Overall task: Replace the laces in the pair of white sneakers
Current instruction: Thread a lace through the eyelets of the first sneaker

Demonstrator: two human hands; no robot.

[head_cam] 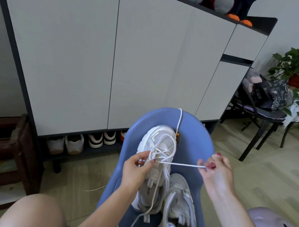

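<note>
Currently: lace drawn taut across mesh sneaker

White mesh sneaker [157,163] lies on blue moulded plastic seat [194,137], toe pointing away. Left hand [136,166] grips its side; right hand [213,168] pinches the round white cord lace [180,164], stretched sideways.

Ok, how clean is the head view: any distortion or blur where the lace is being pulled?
Head view: wide-angle bend bows the cabinet edges; the right hand is slightly soft, yet the taut lace reads clearly against the blue chair; the left hand and laced sneaker are sharp; lighting even, no glare.
</note>
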